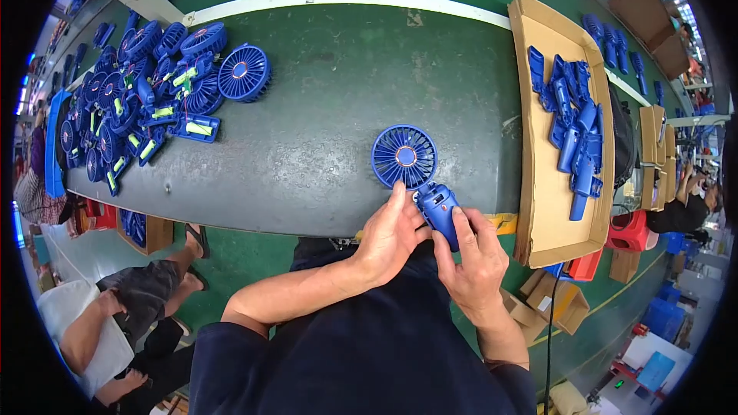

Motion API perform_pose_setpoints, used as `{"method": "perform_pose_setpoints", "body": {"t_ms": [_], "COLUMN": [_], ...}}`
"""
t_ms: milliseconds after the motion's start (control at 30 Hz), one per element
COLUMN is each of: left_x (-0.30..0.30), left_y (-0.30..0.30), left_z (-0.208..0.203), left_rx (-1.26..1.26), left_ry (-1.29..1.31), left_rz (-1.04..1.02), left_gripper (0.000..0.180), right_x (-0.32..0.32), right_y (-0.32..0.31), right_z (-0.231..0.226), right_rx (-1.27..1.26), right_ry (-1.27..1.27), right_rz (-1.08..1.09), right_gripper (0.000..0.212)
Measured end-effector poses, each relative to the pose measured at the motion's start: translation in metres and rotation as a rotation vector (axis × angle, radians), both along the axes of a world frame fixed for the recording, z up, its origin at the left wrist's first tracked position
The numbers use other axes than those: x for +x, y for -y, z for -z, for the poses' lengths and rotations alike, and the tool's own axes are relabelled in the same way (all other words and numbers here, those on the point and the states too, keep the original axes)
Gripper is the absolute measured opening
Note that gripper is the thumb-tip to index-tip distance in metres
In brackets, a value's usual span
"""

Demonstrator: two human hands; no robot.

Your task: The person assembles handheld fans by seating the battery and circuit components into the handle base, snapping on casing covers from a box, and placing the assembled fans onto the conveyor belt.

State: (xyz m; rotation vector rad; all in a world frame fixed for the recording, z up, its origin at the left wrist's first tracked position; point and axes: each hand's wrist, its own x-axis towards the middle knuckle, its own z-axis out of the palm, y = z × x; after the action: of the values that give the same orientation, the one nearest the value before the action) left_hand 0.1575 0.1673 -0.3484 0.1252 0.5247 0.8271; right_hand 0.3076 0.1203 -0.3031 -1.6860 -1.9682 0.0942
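Between my two hands, over the near edge of the workbench, is a blue handheld fan (439,214) with a round grille and a bronze-coloured ring at its centre. My left hand (390,237) grips it where the head meets the handle, its thumb against the grille's lower rim. Around the lower handle my right hand (473,257) is closed, thumb and fingers pressing on the casing. The handle's upper end shows small openings at the joint. Part of the handle is hidden by my fingers.
At the left of the dark green workbench (307,131) lies a heap of blue fans (244,73), several with pale green batteries exposed. A shallow cardboard tray (550,184) of blue handle covers (569,138) stands at the right. Another person (100,315) sits at lower left.
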Motion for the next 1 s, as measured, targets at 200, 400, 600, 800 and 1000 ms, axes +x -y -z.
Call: {"method": "perform_pose_setpoints", "body": {"t_ms": [200, 400, 600, 800, 1000], "left_x": [0.0, 0.0, 0.0, -0.001, 0.002], "left_y": [0.002, 0.003, 0.002, 0.003, 0.008], "left_z": [0.006, 0.011, 0.011, 0.013, 0.01], "left_rx": [0.004, 0.018, 0.016, 0.011, 0.037], "left_ry": [0.013, 0.021, 0.023, 0.027, -0.136], "left_rz": [0.002, 0.011, 0.015, 0.009, 0.006], "left_gripper": [0.061, 0.065, 0.067, 0.057, 0.034], "right_x": [0.0, -0.001, 0.0, -0.005, -0.008], "right_y": [-0.004, -0.006, -0.005, -0.004, 0.005], "right_z": [0.006, 0.009, 0.009, 0.011, 0.01], "right_rx": [0.009, 0.01, -0.007, -0.002, -0.031], "right_ry": [0.052, 0.073, 0.094, 0.135, 0.087], "right_rz": [-0.026, -0.04, -0.06, -0.064, -0.051], "right_gripper": [0.043, 0.044, 0.047, 0.046, 0.048]}}
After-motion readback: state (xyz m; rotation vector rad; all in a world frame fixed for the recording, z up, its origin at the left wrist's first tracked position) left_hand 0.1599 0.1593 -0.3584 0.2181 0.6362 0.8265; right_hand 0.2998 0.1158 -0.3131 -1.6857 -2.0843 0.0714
